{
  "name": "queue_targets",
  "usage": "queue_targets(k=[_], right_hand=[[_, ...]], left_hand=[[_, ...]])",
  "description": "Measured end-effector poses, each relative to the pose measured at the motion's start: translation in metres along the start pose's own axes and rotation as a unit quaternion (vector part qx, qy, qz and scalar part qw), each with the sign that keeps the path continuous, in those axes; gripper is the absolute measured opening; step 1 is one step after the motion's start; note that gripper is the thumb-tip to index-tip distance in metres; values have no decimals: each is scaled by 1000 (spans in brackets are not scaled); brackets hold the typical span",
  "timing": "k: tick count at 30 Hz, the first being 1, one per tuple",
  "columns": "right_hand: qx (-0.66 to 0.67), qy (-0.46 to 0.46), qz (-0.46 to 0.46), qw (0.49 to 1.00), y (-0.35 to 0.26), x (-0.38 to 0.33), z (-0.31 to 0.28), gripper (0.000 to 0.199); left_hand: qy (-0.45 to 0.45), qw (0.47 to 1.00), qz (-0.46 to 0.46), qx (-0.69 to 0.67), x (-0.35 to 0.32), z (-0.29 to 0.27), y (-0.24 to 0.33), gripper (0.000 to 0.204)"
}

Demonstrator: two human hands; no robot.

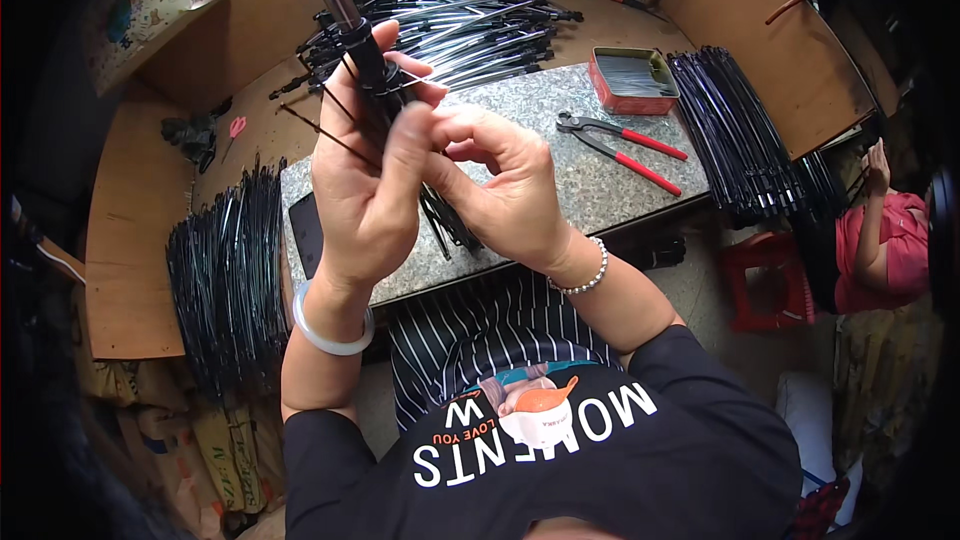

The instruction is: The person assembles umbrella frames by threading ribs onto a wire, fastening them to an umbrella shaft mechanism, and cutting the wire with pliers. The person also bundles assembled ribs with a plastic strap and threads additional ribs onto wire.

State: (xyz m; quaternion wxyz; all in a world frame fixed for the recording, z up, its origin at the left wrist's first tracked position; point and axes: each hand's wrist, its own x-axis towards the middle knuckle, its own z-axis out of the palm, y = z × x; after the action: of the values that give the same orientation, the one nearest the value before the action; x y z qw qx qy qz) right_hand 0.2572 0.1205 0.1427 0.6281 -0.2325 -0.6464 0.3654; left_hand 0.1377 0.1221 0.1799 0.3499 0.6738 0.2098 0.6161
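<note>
A folding umbrella frame [346, 16], with a silver tube and a ridged black end, stands tilted above the stone slab [530, 100]. My left hand [360, 195] is wrapped round its black part, and thin dark ribs stick out beside the fingers. At the frame, my right hand [515, 185] is closed in a pinch, thumb and fingertips together next to my left thumb. What lies between those fingertips is too small to make out. More dark ribs hang down below the hands. To the right on the slab lie end-cutting pincers [635, 145] with red handles.
A red tin [635, 102] of thin wires stands at the slab's far right. Dark umbrella frames lie in a far pile [450, 30], a left bundle [228, 275] and a right bundle [730, 130]. Pink scissors [236, 127] lie at left. A person [885, 250] is at right, near a red stool [765, 280].
</note>
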Motion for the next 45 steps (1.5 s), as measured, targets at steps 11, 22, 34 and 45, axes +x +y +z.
queue_targets(k=[11,22,34,45], right_hand=[[-17,18,-28,999,5,-14,1,30],[-81,-108,140,981,22,-73,6,36],[-250,30,-167,953,-40,-59,-20,44],[-505,17,-40,862,16,-88,-124,27]], left_hand=[[11,1000,-11,-24,-6,4,-1,42],[77,992,39,-91,-18,12,15,42],[323,913,-233,-88,-89,41,7,20],[119,949,-292,6,-109,2,-1,17]])
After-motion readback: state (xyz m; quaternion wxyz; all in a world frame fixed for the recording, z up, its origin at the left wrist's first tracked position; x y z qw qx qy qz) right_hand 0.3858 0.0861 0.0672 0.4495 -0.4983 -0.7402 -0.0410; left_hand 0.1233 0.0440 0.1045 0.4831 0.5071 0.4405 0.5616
